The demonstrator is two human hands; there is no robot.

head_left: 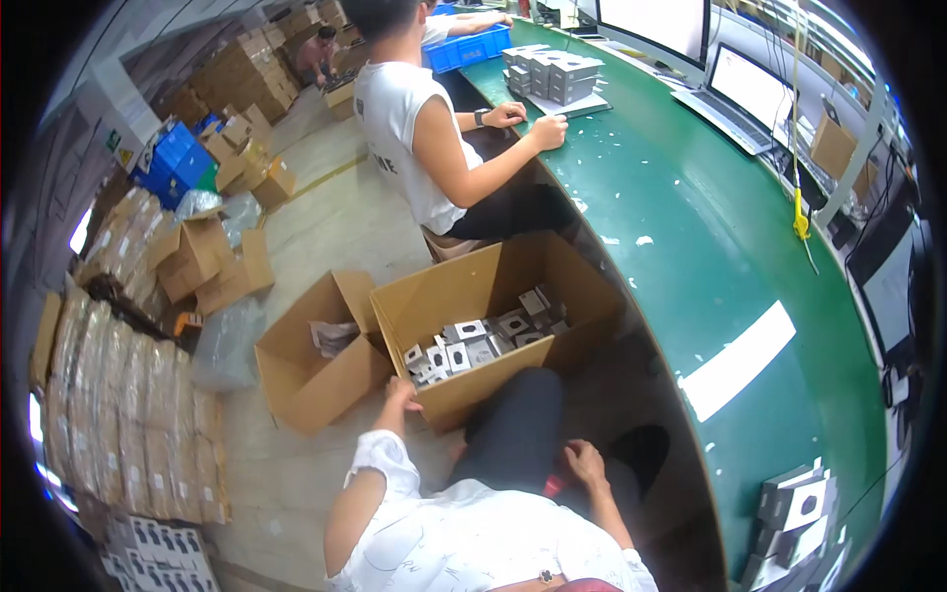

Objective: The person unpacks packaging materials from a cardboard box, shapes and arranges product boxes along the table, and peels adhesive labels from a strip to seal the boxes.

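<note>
My left hand is at the near left corner of a large open cardboard box, its fingers closed on the edge. Inside lie several small grey-and-white boxes with dark shapes printed on them, jumbled together. Down by my dark-trousered leg is my right hand, fingers loosely bent and apart, with nothing visible in it. A bit of red shows beside it; I cannot make out what it is. Against the large box's left side stands a second open carton with crumpled pale material inside.
Right of me runs a green workbench with a white sheet, a laptop and stacks of small boxes. A seated co-worker is just beyond the large box. Wrapped cardboard stacks line the left.
</note>
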